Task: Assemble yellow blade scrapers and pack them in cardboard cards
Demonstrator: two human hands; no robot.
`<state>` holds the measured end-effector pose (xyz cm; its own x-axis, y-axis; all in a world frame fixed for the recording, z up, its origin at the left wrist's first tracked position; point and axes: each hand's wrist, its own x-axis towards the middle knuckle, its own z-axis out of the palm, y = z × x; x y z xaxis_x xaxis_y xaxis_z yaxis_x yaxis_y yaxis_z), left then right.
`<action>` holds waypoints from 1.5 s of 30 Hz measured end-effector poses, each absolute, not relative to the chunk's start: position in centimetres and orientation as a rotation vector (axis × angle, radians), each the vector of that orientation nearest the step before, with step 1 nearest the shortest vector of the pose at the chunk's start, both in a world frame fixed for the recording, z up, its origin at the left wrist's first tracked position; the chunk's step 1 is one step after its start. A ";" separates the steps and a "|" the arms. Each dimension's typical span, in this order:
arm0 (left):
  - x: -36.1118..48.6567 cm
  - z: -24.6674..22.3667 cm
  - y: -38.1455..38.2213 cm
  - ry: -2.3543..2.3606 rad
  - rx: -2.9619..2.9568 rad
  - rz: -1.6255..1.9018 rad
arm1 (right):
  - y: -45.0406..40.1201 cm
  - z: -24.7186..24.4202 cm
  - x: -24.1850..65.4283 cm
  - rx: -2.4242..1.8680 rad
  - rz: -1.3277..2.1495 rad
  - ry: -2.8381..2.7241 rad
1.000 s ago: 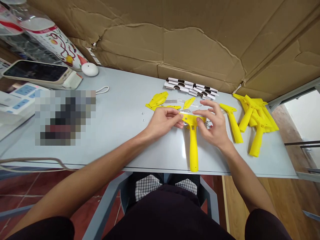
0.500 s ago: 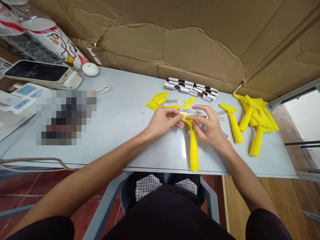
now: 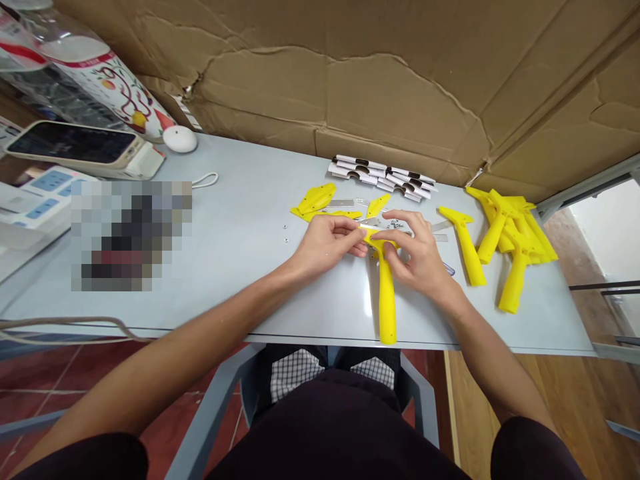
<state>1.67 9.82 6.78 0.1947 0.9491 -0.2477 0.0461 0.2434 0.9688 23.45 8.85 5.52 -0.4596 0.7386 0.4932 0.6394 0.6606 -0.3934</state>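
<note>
A yellow T-shaped scraper handle (image 3: 387,300) points toward me near the table's front edge. My left hand (image 3: 333,243) pinches the left end of its head between thumb and fingers. On the right side of the head, my right hand (image 3: 413,250) has its thumb and fingers closed around it. Just behind the hands are loose yellow pieces (image 3: 317,198), metal blades (image 3: 343,203) and small screws (image 3: 396,225). Another yellow handle (image 3: 469,250) lies to the right, beside a pile of several more (image 3: 515,290).
White folded holders with black parts (image 3: 357,170) lie at the back against the cardboard (image 3: 400,93). Far left are a phone (image 3: 75,141), bottles (image 3: 105,73), a white round object (image 3: 181,139) and a blurred patch. Two tiny nuts (image 3: 285,233) sit left of my hands.
</note>
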 end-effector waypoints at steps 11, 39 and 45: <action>1.6 6.9 9.9 1.190 1.118 0.878 | 8.7 5.6 23.3 -1.060 0.204 -2.213; 1.7 7.3 10.2 1.136 1.029 0.967 | 10.6 6.3 24.7 -1.240 1.376 -1.234; 1.4 6.6 10.3 1.072 1.049 1.005 | 10.5 6.8 24.6 -1.185 1.506 -1.133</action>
